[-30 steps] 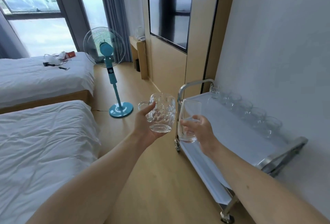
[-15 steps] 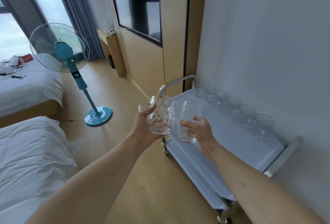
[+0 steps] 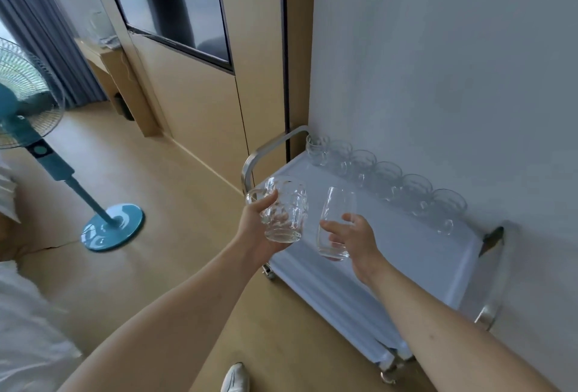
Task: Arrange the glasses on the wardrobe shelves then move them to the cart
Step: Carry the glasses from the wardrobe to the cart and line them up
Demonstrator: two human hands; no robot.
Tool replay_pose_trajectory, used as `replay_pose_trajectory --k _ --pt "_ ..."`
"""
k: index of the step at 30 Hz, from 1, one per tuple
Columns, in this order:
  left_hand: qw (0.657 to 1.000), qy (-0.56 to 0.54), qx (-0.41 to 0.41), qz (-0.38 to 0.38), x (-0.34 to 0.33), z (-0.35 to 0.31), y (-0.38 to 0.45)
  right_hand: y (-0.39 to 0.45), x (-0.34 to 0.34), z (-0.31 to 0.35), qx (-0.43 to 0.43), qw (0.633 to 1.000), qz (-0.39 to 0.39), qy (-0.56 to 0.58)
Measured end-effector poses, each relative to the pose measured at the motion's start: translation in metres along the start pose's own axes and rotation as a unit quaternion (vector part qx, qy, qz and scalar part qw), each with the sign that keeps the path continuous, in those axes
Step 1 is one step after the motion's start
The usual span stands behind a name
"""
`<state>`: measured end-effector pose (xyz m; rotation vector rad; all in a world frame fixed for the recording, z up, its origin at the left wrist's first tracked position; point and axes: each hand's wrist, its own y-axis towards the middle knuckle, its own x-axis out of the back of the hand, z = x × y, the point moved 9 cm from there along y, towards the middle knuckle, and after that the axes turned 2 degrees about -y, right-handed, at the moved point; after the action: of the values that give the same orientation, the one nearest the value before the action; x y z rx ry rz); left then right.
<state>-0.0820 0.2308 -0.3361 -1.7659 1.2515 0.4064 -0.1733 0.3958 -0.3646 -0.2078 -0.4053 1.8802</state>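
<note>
Dimpled glass mug [image 3: 286, 208] gripped in left hand [image 3: 259, 229], smooth tumbler [image 3: 336, 224] clasped in right hand [image 3: 353, 238], both held above cart [image 3: 391, 254], near row of glasses [image 3: 387, 182] along wall

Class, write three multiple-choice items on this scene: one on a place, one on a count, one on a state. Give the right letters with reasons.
1. Where do the cups on the cart stand?
A. along the wall
B. at its near edge
C. on the floor

2. How many cups are in that row?
A. three
B. six
C. nine

3. What does the left hand hold?
A. nothing
B. a plate
C. a mug

Key: 1 A, the row lines the wall side; 2 B, six rims show; 3 C, fingers wrap the dimpled mug.
</note>
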Motion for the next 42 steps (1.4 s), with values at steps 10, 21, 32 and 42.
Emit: replay_pose_trajectory --k 10,21,32,42 --pt "0.999 0.022 0.04 -0.027 0.062 -0.082 0.065 0.04 -0.066 -0.006 -0.037 0.994 -0.099 0.03" --pt "0.968 0.233 0.069 -0.068 0.103 -0.117 0.118 0.063 -0.102 -0.018 -0.068 0.981 -0.169 0.068" --pt "0.959 0.244 0.062 -0.128 0.107 -0.117 0.194 0.134 -0.083 -0.029 -0.092 0.971 -0.199 0.095" --pt "0.927 0.315 0.036 -0.2 0.106 -0.119 0.275 0.215 -0.057 -0.047 -0.127 0.965 -0.201 0.111"
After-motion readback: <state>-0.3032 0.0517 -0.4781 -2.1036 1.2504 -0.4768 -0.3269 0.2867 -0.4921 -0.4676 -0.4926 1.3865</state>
